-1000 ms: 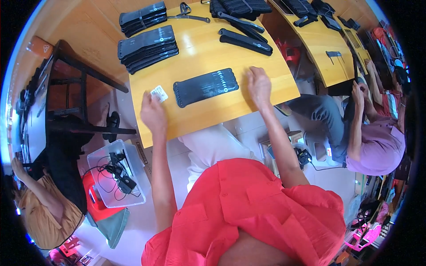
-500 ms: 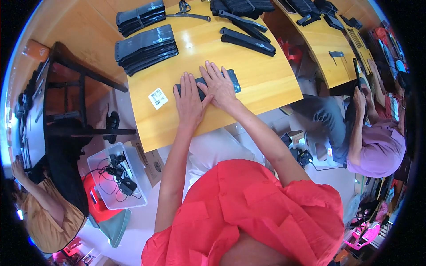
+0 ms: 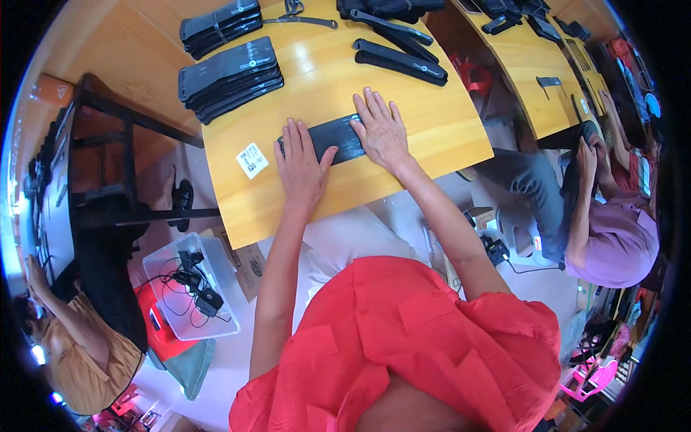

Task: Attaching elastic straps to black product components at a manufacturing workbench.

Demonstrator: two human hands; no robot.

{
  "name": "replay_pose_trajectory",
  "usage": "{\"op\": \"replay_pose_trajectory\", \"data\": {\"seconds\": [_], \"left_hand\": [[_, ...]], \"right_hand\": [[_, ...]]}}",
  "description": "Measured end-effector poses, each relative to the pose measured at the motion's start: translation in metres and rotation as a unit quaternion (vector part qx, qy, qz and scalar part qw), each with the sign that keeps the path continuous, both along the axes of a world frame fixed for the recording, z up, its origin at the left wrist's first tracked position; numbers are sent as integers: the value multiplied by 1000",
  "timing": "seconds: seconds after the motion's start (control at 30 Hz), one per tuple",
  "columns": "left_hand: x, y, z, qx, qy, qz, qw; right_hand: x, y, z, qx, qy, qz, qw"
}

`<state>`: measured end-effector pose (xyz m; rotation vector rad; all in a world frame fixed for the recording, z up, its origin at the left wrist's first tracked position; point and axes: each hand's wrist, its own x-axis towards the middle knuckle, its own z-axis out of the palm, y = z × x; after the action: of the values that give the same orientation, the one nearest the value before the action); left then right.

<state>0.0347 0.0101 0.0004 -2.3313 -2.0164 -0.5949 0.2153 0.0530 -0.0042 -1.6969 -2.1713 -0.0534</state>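
A black flat pouch [image 3: 337, 140] lies on the yellow wooden table [image 3: 288, 198], a little slanted, its surface shiny. My left hand [image 3: 302, 160] rests flat over its left end, fingers stretched out and thumb angled to the right. Flat on its right end lies my right hand [image 3: 382, 133], the fingers spread and pointing away from me. Both palms hide the pouch's two ends. A white label sheet [image 3: 252, 160] with printed codes sits on the table to the left of my left hand.
Stacked black pouches [image 3: 230, 78] stand at the far left of the table. More black pouches [image 3: 399, 63] and a black strap [image 3: 309, 22] lie at the back. A clear bin [image 3: 188, 288] with cables is on the floor at left. A co-worker in purple [image 3: 612, 241] sits at right.
My right hand has slid right and away from my left, baring the pouch's middle. My left hand has shifted slightly left and stays on the pouch.
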Motion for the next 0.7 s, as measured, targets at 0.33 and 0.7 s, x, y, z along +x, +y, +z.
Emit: {"op": "replay_pose_trajectory", "data": {"seconds": [0.33,0.7], "left_hand": [[-31,-19,14,20,-110,163,980],[-7,22,28,-41,-109,327,938]], "right_hand": [[6,-6,7,6,132,-7,991],[6,-5,13,84,185,-40,978]]}}
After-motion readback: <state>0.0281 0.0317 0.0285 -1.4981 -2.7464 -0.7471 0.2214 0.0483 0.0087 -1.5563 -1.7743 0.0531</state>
